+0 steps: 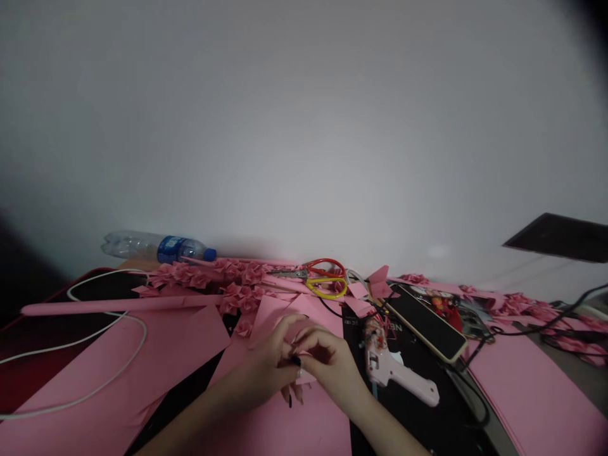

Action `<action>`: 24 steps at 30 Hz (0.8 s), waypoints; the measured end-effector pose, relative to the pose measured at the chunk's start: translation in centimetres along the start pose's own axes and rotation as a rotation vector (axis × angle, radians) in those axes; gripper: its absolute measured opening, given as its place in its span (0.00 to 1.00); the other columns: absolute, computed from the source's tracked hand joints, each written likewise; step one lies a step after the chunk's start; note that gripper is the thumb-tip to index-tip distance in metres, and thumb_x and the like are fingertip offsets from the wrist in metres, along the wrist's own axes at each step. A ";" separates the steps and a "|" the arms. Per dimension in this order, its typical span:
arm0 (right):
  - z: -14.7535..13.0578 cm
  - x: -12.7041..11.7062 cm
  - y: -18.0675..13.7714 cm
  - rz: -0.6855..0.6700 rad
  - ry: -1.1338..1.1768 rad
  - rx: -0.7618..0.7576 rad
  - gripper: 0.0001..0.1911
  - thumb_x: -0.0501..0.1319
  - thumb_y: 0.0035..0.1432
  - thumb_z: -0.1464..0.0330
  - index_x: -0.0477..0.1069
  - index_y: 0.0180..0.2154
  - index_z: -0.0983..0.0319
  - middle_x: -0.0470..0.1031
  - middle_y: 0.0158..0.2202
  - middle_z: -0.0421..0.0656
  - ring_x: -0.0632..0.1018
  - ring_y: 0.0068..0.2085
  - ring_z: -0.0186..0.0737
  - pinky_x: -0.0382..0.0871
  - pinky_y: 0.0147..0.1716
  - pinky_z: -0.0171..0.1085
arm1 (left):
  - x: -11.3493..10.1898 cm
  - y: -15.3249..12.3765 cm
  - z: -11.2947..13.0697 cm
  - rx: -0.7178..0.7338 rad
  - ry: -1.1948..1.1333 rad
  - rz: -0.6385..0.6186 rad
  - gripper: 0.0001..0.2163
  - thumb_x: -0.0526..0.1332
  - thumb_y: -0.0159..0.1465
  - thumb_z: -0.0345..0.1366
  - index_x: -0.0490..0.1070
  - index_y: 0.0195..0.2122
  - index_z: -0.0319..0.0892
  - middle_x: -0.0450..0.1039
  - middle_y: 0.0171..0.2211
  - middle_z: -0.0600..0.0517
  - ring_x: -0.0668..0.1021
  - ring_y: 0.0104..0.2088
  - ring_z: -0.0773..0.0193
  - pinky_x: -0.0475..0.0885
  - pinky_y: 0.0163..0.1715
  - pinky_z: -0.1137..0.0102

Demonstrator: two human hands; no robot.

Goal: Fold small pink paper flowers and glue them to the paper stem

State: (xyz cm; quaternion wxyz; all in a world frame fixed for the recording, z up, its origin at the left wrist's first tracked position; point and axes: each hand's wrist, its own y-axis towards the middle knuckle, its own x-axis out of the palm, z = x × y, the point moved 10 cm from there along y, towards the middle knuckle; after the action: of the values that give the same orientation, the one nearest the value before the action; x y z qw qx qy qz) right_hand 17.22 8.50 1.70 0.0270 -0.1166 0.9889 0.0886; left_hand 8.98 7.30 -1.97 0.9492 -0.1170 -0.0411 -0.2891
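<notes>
My left hand (266,363) and my right hand (331,363) meet over a large pink paper sheet (304,424). Between their fingertips they pinch a small pink paper piece (305,378), mostly covered by the fingers. Thumbs and forefingers of both hands close on it, while some left fingers hang below. Just right of my right hand lies a pale pink glue gun (403,379) with a stained nozzle end. Behind the hands rest scissors (327,278) with one red and one yellow handle loop, blades pointing left.
Folded pink paper flowers (242,294) and a rolled pink paper tube (118,306) lie along the back. An empty plastic bottle (137,246) lies by the wall. A phone (427,322), black cables, a white cable (142,335) and stacked pink sheets (536,386) surround the workspace.
</notes>
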 end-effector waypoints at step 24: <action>-2.4 0.6 -0.6 -0.087 -0.080 -0.164 0.24 0.52 0.68 0.54 0.80 0.32 0.60 0.77 0.37 0.48 0.76 0.41 0.45 0.68 0.44 0.39 | 0.0 0.5 -0.4 -0.051 -0.193 -0.118 0.32 0.70 0.55 0.38 0.58 0.58 0.43 0.76 0.29 0.53 0.74 0.19 0.70 0.64 0.15 0.79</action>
State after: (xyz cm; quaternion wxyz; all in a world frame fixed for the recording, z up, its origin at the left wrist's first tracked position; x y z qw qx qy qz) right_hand 16.66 7.38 3.88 0.0609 -0.1574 0.9705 0.1725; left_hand 9.24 7.59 -2.42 0.9189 -0.1656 -0.1318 -0.3328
